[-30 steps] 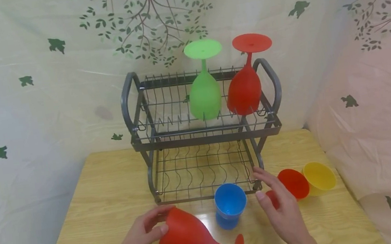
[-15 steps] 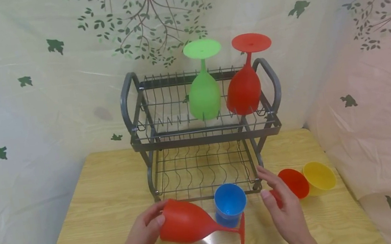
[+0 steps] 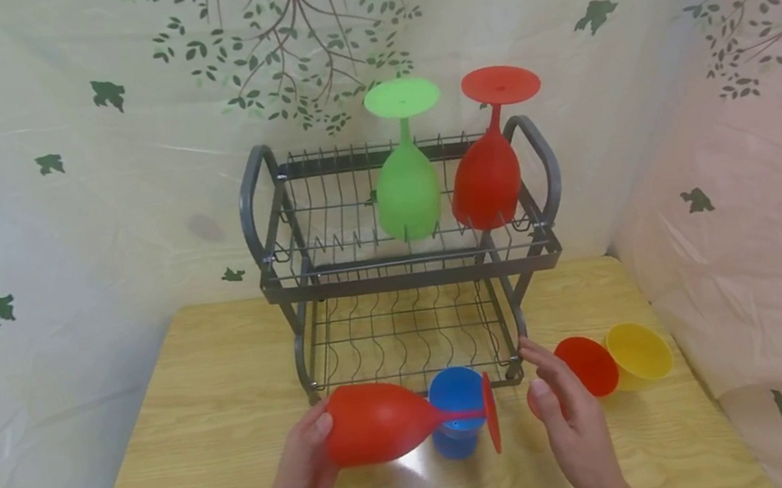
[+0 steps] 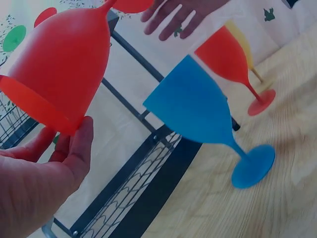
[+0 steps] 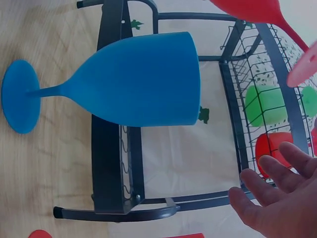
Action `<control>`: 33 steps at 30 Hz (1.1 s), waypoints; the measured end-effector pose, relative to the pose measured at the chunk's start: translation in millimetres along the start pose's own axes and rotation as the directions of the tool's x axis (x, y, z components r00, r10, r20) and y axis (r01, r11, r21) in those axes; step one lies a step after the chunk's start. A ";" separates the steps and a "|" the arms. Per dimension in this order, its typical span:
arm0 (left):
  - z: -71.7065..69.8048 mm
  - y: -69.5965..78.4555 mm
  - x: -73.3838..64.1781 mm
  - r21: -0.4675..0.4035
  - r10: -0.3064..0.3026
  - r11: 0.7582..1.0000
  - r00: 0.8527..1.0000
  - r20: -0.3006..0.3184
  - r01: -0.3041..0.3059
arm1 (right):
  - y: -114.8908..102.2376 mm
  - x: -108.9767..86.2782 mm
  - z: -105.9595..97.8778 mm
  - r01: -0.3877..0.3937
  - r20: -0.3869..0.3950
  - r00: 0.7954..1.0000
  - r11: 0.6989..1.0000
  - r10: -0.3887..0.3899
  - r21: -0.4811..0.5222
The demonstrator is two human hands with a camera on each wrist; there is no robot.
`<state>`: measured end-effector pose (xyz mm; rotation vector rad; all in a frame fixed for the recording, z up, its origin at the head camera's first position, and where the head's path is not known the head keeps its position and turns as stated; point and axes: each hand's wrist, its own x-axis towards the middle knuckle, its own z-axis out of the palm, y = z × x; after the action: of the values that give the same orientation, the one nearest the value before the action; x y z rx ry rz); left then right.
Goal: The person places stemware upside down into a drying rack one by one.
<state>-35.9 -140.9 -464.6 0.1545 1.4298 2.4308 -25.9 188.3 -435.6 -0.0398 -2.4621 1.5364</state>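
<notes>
In the head view my left hand (image 3: pixel 297 477) pinches the rim of a red plastic wine goblet (image 3: pixel 376 423), tilted on its side in the air with its foot to the right. Its stem overlaps the upright blue goblet (image 3: pixel 452 385) on the table. The left wrist view shows thumb and fingers at the rim of the red goblet (image 4: pixel 69 54). My right hand (image 3: pixel 579 427) hovers empty to the right of the blue goblet, its fingers spread loosely in the right wrist view. On the rack's upper tier, a green goblet (image 3: pixel 409 195) and another red goblet (image 3: pixel 488 185) stand upside down.
A dark two-tier dish rack (image 3: pixel 412 280) stands at the back of the wooden table (image 3: pixel 210 406). Beyond my right hand are an upright red goblet (image 3: pixel 590 366) and a yellow goblet (image 3: pixel 639 352). A patterned curtain (image 3: pixel 57 243) hangs behind and at both sides.
My left hand has raised the held red goblet and brought it nearer the rack, turning it level so its foot now passes across the blue goblet. My right hand has shifted slightly right.
</notes>
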 end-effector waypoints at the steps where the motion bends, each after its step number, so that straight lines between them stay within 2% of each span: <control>1: 1.7 -0.9 0.6 -0.011 0.011 1.000 1.000 0.008 -0.011 | 0.4 -0.8 0.3 -0.010 0.003 1.000 1.000 0.010 0.003; 4: 7.2 -3.7 2.6 -0.031 0.038 0.999 0.999 0.010 -0.038 | 2.7 -3.3 1.8 -0.038 0.010 0.999 0.999 0.038 0.013; 7: 12.7 -6.2 4.5 -0.029 0.051 0.998 0.999 -0.013 -0.051 | 5.6 -5.9 4.1 -0.057 0.031 0.998 0.998 0.057 0.029; 13: 23.2 -11.7 6.8 -0.029 0.054 0.998 0.997 -0.062 -0.056 | 9.8 -10.9 10.0 -0.056 0.080 0.996 0.995 0.049 0.087; 19: 34.1 -15.3 9.1 -0.060 0.051 0.997 0.993 -0.106 -0.058 | 10.4 -16.2 13.2 -0.070 0.113 0.992 0.995 0.061 0.072; 23: 38.9 -17.7 10.4 -0.072 0.064 0.995 0.993 -0.099 -0.071 | 10.9 -20.3 17.0 -0.076 0.127 0.990 0.995 0.068 0.066; 27: 42.5 -20.8 10.8 -0.082 0.070 0.994 0.992 -0.102 -0.078 | 10.3 -23.8 23.1 -0.051 0.125 0.991 0.994 0.039 0.097; 33: 47.8 -24.1 10.2 -0.095 0.056 0.993 0.993 -0.103 -0.065 | 6.8 -26.2 31.3 -0.047 0.134 0.990 0.993 0.032 0.111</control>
<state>-28.4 -87.0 -462.5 0.0544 1.3611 2.5859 -7.9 159.8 -459.6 0.0346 -2.4816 1.7470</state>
